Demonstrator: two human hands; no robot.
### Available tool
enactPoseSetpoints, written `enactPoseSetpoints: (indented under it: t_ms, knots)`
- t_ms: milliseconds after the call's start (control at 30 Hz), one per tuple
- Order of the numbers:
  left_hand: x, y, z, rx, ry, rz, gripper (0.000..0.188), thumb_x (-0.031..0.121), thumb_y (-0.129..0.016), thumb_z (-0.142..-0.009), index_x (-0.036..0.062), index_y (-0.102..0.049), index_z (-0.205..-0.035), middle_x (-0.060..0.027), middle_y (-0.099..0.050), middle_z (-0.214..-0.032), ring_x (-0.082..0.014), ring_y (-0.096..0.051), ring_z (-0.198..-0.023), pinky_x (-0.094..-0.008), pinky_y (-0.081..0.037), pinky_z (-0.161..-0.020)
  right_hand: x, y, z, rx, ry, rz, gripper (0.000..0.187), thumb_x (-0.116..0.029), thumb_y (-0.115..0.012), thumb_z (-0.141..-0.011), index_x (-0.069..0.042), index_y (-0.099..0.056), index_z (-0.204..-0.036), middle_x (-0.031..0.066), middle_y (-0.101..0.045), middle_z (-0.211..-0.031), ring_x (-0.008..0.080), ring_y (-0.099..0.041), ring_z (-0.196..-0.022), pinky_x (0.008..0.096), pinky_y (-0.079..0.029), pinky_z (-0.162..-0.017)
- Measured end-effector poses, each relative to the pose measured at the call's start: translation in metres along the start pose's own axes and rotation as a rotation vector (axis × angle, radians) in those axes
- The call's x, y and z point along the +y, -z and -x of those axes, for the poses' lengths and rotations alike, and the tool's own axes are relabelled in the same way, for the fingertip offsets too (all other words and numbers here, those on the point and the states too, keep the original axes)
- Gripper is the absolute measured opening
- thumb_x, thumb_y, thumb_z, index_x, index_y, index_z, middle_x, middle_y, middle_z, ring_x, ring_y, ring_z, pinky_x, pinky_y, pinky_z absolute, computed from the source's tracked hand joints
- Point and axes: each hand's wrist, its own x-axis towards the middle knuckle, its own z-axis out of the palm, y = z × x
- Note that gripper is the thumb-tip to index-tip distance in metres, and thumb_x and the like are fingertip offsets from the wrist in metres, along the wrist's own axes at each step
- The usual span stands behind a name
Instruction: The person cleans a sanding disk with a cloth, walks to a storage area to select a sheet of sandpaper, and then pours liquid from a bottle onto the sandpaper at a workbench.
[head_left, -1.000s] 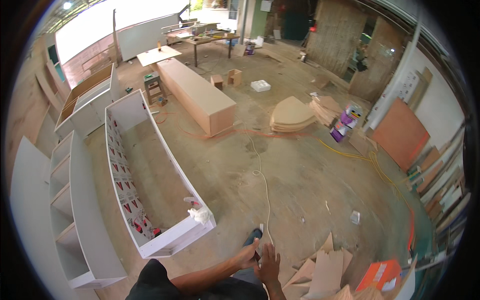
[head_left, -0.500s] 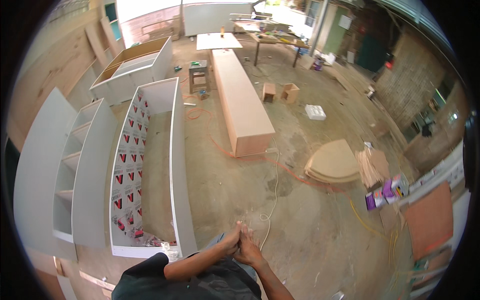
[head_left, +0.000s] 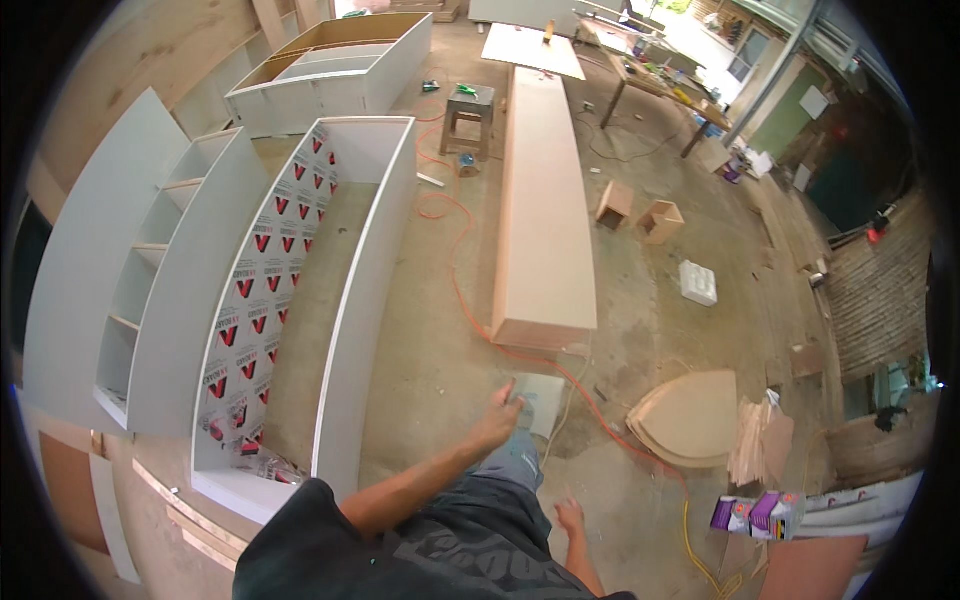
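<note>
- Floor (head_left: 430, 390): concrete ground, running under all the joinery before you.
- Frame (head_left: 375, 300): long, white and hollow, lying to your left; its inner left wall shows a red-and-black print.
- Long box (head_left: 546, 210): brown, lying on the floor directly ahead of your left hand, its near end toward you; neither hand touches it.
- Panel (head_left: 90, 280): white, at the far left, beside the shelf unit.
- Shelf unit (head_left: 200, 300): white, divided into compartments, between panel and frame.
- Cabinet (head_left: 290, 110): white outside, brown inside, beyond the frame.
- Bench (head_left: 613, 106): at the back, right of the long box, strewn with small items.
- Board (head_left: 520, 55): pale, flat, at the long box's far end.
- Curved panels (head_left: 690, 415): stacked on the floor to your right.
- Stool (head_left: 475, 103): between cabinet and long box, a green item on top.
- Left hand (head_left: 495, 417): raised in front of your leg; whether its fingers grip anything you cannot tell.
- Right hand (head_left: 570, 517): lower, well clear of the left, blurred; fingertips apart, nearest the cable.
- Orange cord (head_left: 462, 300): winding past the long box's near end.
- Cable (head_left: 567, 405): thin, pale, between the hands and the curved panels.
</note>
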Motion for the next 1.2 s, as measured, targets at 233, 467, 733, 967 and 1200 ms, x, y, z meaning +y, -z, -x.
enactPoseSetpoints:
  t_ms: [233,467,733,967,1200]
  knots:
    - [0.011,0.103,-0.187,-0.015,-0.070,-0.301,0.037,0.007,-0.052,-0.092,-0.0019,-0.054,-0.128,-0.0152,-0.065,-0.116,-0.0224,-0.061,-0.108,-0.0349,-0.046,-0.095,-0.114,0.031,-0.114,-0.687,-0.685,0.210,0.025,-0.022,-0.057,-0.090,-0.003,-0.069,-0.101,0.0096,-0.066,-0.079,0.0218,-0.063,-0.071,0.0390,-0.052,-0.061]
    - [-0.155,0.442,-0.326,0.529,0.612,-1.295,0.049,0.010,-0.047,-0.088,0.0009,-0.053,-0.135,-0.0222,-0.059,-0.129,-0.0352,-0.055,-0.122,-0.0411,-0.040,-0.108,-0.437,-0.045,-0.340,-0.708,-0.114,-0.223,0.020,-0.018,-0.056,-0.088,-0.004,-0.069,-0.093,0.0117,-0.066,-0.080,0.0226,-0.063,-0.070,0.0392,-0.050,-0.058]
    - [0.042,0.488,-0.520,0.612,0.566,-0.865,0.034,0.013,-0.049,-0.083,-0.0017,-0.066,-0.109,-0.0274,-0.068,-0.097,-0.0415,-0.066,-0.097,-0.0463,-0.051,-0.083,-0.850,-0.008,-0.625,-0.518,0.106,-0.223,0.033,-0.027,-0.061,-0.086,0.001,-0.067,-0.104,0.0116,-0.070,-0.084,0.0190,-0.068,-0.068,0.0348,-0.054,-0.060]
    - [0.052,0.579,-0.698,0.933,0.722,-0.603,0.038,0.018,-0.054,-0.082,0.0022,-0.067,-0.114,-0.0271,-0.067,-0.104,-0.0406,-0.065,-0.100,-0.0457,-0.050,-0.087,-1.118,-0.037,-0.804,-0.360,0.570,-0.007,0.024,-0.019,-0.059,-0.090,-0.002,-0.067,-0.105,0.0104,-0.069,-0.082,0.0167,-0.067,-0.065,0.0312,-0.053,-0.051]
    - [0.180,0.705,-0.915,0.902,0.783,-0.595,0.040,0.020,-0.054,-0.085,0.0054,-0.066,-0.120,-0.0268,-0.066,-0.110,-0.0408,-0.063,-0.107,-0.0451,-0.050,-0.090,-1.158,-0.088,-0.862,-0.535,0.149,-0.157,0.021,-0.026,-0.060,-0.092,-0.006,-0.067,-0.093,0.0103,-0.068,-0.085,0.0235,-0.067,-0.077,0.0378,-0.057,-0.066]
